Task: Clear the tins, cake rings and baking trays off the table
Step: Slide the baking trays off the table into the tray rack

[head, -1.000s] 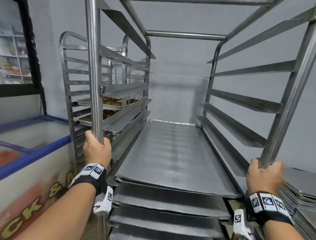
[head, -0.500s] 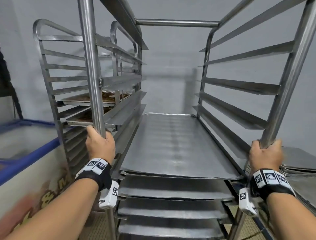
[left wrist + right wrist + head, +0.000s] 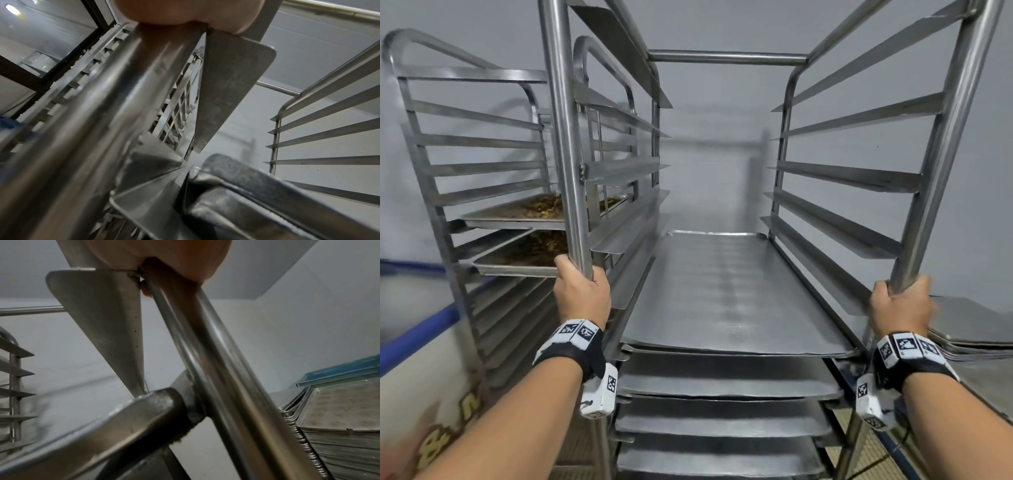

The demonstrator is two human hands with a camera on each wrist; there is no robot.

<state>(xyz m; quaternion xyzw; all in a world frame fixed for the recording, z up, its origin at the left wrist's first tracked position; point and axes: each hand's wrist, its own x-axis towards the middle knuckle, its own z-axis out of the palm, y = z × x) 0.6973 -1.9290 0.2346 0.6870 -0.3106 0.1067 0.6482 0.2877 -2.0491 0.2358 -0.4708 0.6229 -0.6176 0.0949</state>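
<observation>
Steel tray rack, runners loaded low.
Baking trays sit flat on the lower runners, one per level, stacked close; upper runners bare. Second rack just left holds two trays of browned food. Loose tray stack at right on a tabletop.

bare forearms, black wristbands with white coded marker tiles, small white tagged units beneath
</observation>
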